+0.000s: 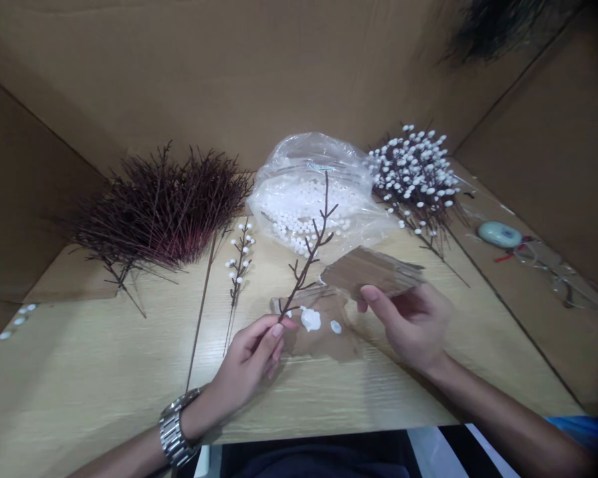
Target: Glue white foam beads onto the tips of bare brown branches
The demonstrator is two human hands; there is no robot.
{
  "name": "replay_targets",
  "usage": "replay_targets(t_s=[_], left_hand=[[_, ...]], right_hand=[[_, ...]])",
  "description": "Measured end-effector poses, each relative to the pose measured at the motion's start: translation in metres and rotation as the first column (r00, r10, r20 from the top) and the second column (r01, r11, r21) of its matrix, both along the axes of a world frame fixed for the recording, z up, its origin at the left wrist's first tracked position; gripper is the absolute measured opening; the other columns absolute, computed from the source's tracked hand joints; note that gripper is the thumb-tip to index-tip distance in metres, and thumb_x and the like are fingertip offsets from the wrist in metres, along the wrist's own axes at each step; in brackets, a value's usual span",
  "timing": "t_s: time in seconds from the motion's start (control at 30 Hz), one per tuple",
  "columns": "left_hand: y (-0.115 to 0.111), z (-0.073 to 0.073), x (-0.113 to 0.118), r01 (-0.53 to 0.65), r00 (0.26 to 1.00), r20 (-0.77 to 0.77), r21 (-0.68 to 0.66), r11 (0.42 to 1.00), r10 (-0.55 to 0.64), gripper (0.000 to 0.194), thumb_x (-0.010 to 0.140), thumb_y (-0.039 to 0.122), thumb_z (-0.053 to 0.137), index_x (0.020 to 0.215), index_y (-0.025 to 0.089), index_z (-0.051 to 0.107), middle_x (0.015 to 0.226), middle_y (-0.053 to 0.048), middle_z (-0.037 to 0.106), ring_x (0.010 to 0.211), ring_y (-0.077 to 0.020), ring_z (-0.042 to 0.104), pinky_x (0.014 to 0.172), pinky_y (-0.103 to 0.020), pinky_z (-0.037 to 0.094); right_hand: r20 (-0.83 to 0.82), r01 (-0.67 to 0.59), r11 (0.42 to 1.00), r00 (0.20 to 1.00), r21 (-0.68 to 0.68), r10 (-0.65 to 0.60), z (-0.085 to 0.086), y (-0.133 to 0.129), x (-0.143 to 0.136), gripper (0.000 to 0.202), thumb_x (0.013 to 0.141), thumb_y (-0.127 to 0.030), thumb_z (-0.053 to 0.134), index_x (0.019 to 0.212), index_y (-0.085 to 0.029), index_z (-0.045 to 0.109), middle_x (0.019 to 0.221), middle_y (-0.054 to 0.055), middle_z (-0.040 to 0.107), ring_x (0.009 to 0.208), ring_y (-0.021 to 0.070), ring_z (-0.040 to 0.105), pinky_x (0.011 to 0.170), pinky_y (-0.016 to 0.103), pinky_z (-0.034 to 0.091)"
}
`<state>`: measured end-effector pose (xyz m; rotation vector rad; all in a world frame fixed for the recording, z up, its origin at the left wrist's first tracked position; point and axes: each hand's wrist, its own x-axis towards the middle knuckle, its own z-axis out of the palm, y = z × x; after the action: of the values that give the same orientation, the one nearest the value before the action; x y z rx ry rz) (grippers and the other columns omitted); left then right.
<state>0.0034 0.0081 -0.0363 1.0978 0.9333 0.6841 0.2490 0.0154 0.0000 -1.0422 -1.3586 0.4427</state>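
Brown cardboard walls [179,79] stand around a pale wood-grain worktop [119,372]. Above its middle, the left hand [254,348] pinches a bare brown twig [307,267], long axis slanting near-left to far-right, tip far; the right hand [417,322] grips a cardboard piece [371,271].

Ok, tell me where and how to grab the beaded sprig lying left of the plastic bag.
Pinch the beaded sprig by its bare lower stem, coming from the near side. That end faces the near side, while the white beads crowd the far part, so a grip up there would probably press on them. The left hand is closest but holds a bare twig.
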Motion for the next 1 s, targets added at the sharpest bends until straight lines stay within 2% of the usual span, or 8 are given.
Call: replay_targets(t_s=[0.13, 0.27, 0.4, 0.53, 0.7, 0.8, 0.9, 1.0], left_hand=[[0.0, 0.001, 0.0, 0.003, 1.0, 0.01, -0.004, 1.0, -0.002, 0.033, 0.102, 0.044, 0.055, 0.113, 0.017, 0.071, 0.063, 0.007, 0.044, 0.049, -0.0071, 0.038, 0.048, -0.019, 0.038], [0.0, 0.001, 0.0, 0.007, 1.0, 0.0, -0.011, 1.0, -0.007, 0.033, 0.103, 0.044, 0.055, 0.114, 0.017, 0.07, 0.064, 0.006, 0.044, 0.051, -0.0075, 0.039, 0.049, -0.019, 0.037], [0.0, 0.001, 0.0, 0.007, 1.0, 0.006, -0.014, 1.0, -0.007, 0.034, 0.103, 0.045, 0.055, 0.115, 0.017, 0.07, 0.065, 0.006, 0.044, 0.051, -0.0074, 0.038, 0.048, -0.019, 0.035], [0.0, 0.001, -0.001, 0.01, 1.0, -0.026, 0.004, 1.0, -0.01, 0.035, 0.102, 0.045, 0.055, 0.114, 0.017, 0.071, 0.063, 0.006, 0.044, 0.051, -0.0081, 0.04, 0.048, -0.02, 0.037], [-0.001, 0.001, -0.001, 0.017, 0.999, -0.037, -0.006, 1.0, -0.017, 0.037, 0.101, 0.047, 0.055, 0.117, 0.017, 0.07, 0.061, 0.007, 0.043, 0.05, -0.0093, 0.039, 0.048, -0.02, 0.036], [-0.001, 0.002, 0.0, 0.029, 0.994, -0.107, 0.037, 0.999, -0.025, 0.036, 0.102, 0.046, 0.054, 0.118, 0.019, 0.072, 0.061, 0.006, 0.044, 0.051, -0.0105, 0.04, 0.049, -0.021, 0.035], [-0.002, 0.007, 0.001, 0.053, 0.975, -0.22, 0.133, 0.99, -0.023, 0.036, 0.102, 0.045, 0.053, 0.118, 0.021, 0.074, 0.061, 0.004, 0.048, 0.053, -0.0125, 0.043, 0.05, -0.022, 0.035], [-0.002, 0.011, 0.001, 0.093, 0.948, -0.317, 0.216, 0.972, -0.02, 0.036, 0.103, 0.043, 0.052, 0.121, 0.023, 0.075, 0.06, 0.002, 0.054, 0.052, -0.0147, 0.045, 0.048, -0.023, 0.034]], right_hand=[[0.123, -0.03, 0.999, 0.992, 0.021, 0.027, 0.002, 0.001, 0.0, 0.015, 0.087, -0.013, 0.07, 0.075, -0.022, 0.065, 0.077, 0.002, 0.067, 0.07, 0.0172, 0.065, 0.058, 0.03, 0.053], [0.085, 0.007, 0.998, 0.996, 0.065, -0.012, 0.004, -0.003, 0.001, 0.014, 0.086, -0.012, 0.071, 0.079, -0.023, 0.066, 0.082, 0.002, 0.069, 0.07, 0.0181, 0.066, 0.057, 0.031, 0.054], [0.094, -0.022, 0.997, 0.995, 0.068, 0.016, 0.008, -0.004, 0.001, 0.017, 0.084, -0.007, 0.07, 0.082, -0.023, 0.068, 0.087, 0.005, 0.07, 0.073, 0.0221, 0.068, 0.059, 0.035, 0.056], [0.181, -0.064, 0.991, 0.983, 0.118, 0.041, 0.006, -0.003, 0.002, 0.021, 0.084, -0.007, 0.071, 0.098, -0.023, 0.071, 0.088, 0.003, 0.069, 0.075, 0.0199, 0.067, 0.06, 0.033, 0.056], [0.104, 0.037, 0.989, 0.993, 0.146, -0.052, 0.003, -0.008, 0.008, 0.021, 0.085, -0.011, 0.072, 0.1, -0.026, 0.072, 0.087, 0.003, 0.072, 0.076, 0.0223, 0.07, 0.061, 0.036, 0.057], [0.118, 0.075, 0.985, 0.988, 0.158, -0.095, 0.007, -0.013, 0.011, 0.02, 0.085, -0.013, 0.074, 0.099, -0.027, 0.072, 0.082, 0.002, 0.073, 0.075, 0.0239, 0.071, 0.062, 0.038, 0.059], [0.188, 0.048, 0.978, 0.978, 0.203, -0.087, 0.012, -0.017, 0.013, 0.02, 0.085, -0.013, 0.073, 0.1, -0.027, 0.072, 0.083, 0.002, 0.075, 0.072, 0.0227, 0.072, 0.061, 0.037, 0.06], [0.271, 0.005, 0.985, 0.961, 0.171, -0.052, 0.014, -0.019, 0.015, 0.022, 0.087, -0.013, 0.072, 0.105, -0.027, 0.072, 0.08, 0.001, 0.075, 0.066, 0.0211, 0.072, 0.059, 0.034, 0.061]])
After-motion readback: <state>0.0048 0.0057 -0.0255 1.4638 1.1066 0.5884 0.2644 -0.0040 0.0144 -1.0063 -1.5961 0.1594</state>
